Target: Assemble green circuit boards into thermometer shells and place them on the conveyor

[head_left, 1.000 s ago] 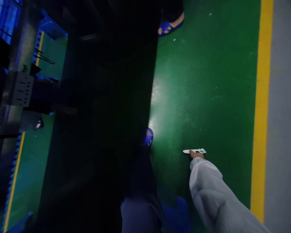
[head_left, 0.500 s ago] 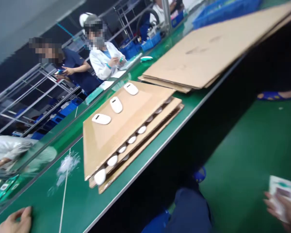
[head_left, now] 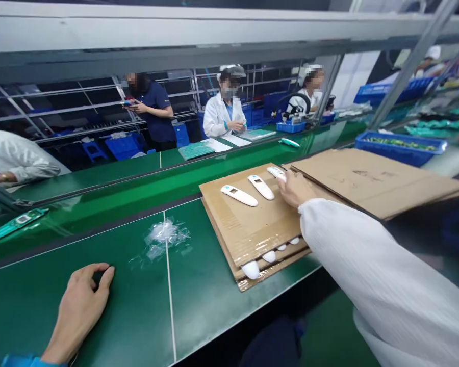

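Observation:
My left hand [head_left: 82, 295] rests on the green worktop at the lower left. Its fingers are curled, with a dark patch between thumb and forefinger that I cannot make out. My right hand [head_left: 296, 188], in a white sleeve, is closed at the far end of a white handheld device [head_left: 275, 172] on the cardboard; the fingertips are partly hidden. Nearer to me on the same sheet lie a second white device [head_left: 260, 187] and a third white device [head_left: 240, 196], each with a small screen. Rounded white ends [head_left: 251, 270] stick out between the stacked cardboard sheets [head_left: 252, 224].
Crumpled clear plastic [head_left: 164, 234] lies between my hands. More cardboard [head_left: 375, 178] and a blue bin [head_left: 401, 148] are at the right. A green conveyor belt [head_left: 137, 199] runs behind, with a teal device [head_left: 17, 224] at left. Several co-workers [head_left: 224, 114] stand beyond.
The view has levelled and swung. My right hand, low at the right with a white item before, has come over the cardboard to the farthest device. My left hand shows more fully.

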### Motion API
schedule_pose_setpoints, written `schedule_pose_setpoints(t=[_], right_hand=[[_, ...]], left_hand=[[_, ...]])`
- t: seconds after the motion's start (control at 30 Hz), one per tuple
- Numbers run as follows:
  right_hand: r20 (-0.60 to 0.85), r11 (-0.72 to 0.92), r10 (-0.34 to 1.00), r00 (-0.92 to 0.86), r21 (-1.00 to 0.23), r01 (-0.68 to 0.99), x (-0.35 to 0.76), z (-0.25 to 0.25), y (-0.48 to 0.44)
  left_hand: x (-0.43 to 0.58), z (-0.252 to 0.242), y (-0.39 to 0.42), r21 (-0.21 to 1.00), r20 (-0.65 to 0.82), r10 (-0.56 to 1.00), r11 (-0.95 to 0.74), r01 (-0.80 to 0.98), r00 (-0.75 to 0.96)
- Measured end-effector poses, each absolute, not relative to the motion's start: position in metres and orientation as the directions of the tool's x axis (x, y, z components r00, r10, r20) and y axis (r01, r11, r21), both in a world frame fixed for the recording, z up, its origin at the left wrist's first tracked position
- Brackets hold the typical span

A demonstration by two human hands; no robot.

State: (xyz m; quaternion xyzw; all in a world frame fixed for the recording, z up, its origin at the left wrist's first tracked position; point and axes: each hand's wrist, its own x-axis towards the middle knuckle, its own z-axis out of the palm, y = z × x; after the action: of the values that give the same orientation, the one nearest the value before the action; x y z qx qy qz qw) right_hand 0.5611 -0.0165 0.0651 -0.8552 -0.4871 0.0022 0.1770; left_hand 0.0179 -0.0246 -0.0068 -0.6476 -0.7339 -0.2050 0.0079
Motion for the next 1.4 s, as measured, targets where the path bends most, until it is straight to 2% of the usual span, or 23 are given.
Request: schedule_pose_setpoints(t=[0.17, 0.27, 0.4, 0.6, 0.73, 0.93, 1.13, 1.2, 1.27, 1.33, 1.4], right_hand=[[0.133, -0.307, 0.937, 0.322, -0.122, 0.944, 0.519, 0.066, 0.03], [0.095, -0.278, 0.955, 0.282, -0.047, 0.959, 0.504, 0.069, 0.034], [0.082, -0.265, 0.961, 0.265, -0.012, 0.964, 0.491, 0.077, 0.041], [0.087, -0.14, 0.986, 0.139, 0.001, 0.99, 0.47, 0.079, 0.062], [0.13, -0.067, 0.989, 0.074, -0.06, 0.996, 0.436, 0.078, 0.083], [0.005, 0.325, 0.94, -0.341, -0.319, 0.89, 0.318, 0.044, 0.091], [0.01, 0.441, 0.86, -0.511, -0.518, 0.733, 0.237, 0.023, 0.063], [0.042, 0.419, 0.863, -0.504, -0.617, 0.666, 0.232, 0.024, 0.057], [0.088, 0.36, 0.911, -0.404, -0.648, 0.671, 0.227, 0.024, 0.053], [0.122, 0.277, 0.959, -0.256, -0.595, 0.754, 0.22, 0.021, 0.05], [0.221, 0.231, 0.965, -0.138, -0.48, 0.846, 0.208, 0.015, 0.048]], left_hand=[[0.01, -0.023, -0.024, 0.364, 0.243, 0.961, 0.038, 0.931, -0.134], [0.013, -0.025, -0.026, 0.383, 0.265, 0.955, 0.023, 0.923, -0.134], [0.019, -0.022, -0.029, 0.401, 0.264, 0.955, 0.02, 0.916, -0.137], [0.022, -0.018, -0.018, 0.467, 0.287, 0.944, 0.009, 0.884, -0.161], [0.019, -0.016, -0.001, 0.515, 0.293, 0.933, 0.03, 0.857, -0.209], [0.016, -0.015, 0.015, 0.509, 0.3, 0.917, 0.081, 0.857, -0.265], [-0.001, -0.017, 0.032, 0.535, 0.303, 0.913, 0.073, 0.842, -0.272], [-0.012, -0.018, 0.043, 0.554, 0.303, 0.901, 0.099, 0.827, -0.311], [-0.022, -0.018, 0.054, 0.569, 0.305, 0.883, 0.132, 0.812, -0.357], [-0.028, -0.019, 0.063, 0.572, 0.311, 0.872, 0.147, 0.807, -0.379], [-0.031, -0.02, 0.069, 0.562, 0.318, 0.874, 0.139, 0.815, -0.368]])
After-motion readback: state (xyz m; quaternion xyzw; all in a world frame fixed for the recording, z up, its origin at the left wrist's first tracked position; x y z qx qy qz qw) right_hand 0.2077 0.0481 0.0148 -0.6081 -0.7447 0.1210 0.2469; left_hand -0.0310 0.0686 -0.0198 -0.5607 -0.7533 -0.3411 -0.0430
